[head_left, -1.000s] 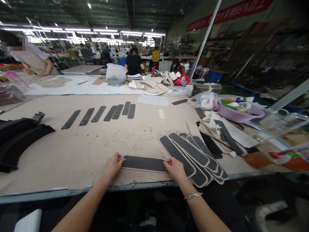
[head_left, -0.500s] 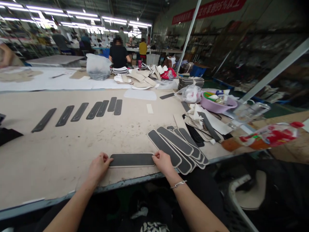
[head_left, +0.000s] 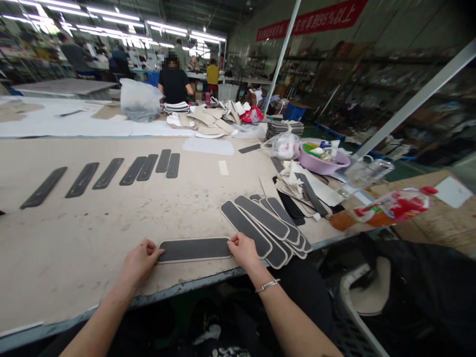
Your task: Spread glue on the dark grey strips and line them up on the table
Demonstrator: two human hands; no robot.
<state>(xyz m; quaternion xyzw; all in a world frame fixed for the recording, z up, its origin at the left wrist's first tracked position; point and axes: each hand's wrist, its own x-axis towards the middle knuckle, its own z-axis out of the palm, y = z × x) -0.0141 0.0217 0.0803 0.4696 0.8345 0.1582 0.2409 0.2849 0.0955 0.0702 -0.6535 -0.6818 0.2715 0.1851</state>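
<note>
A long dark grey strip with a beige border (head_left: 195,250) lies near the front edge of the table (head_left: 92,243). My left hand (head_left: 143,258) pinches its left end between thumb and fingers. At the other end, my right hand (head_left: 243,248) grips the strip the same way; a silver bracelet (head_left: 268,285) circles that wrist. Just right of the right hand, a fanned pile of similar bordered strips (head_left: 262,218) overlaps on the table. Farther back on the left, several plain dark strips (head_left: 82,179) are laid out in a slanting row.
To the right are fabric scraps (head_left: 293,181), a lilac basin (head_left: 323,166) of small items and a lying bottle (head_left: 394,206) with a red cap. Behind stand a plastic bag (head_left: 140,101) and a heap of beige pieces (head_left: 210,119). A person in black (head_left: 174,84) sits beyond.
The camera view has turned slightly, so the table and its items appear shifted left. Both hands keep hold of the strip's ends, and it stays about where it was on the table.
</note>
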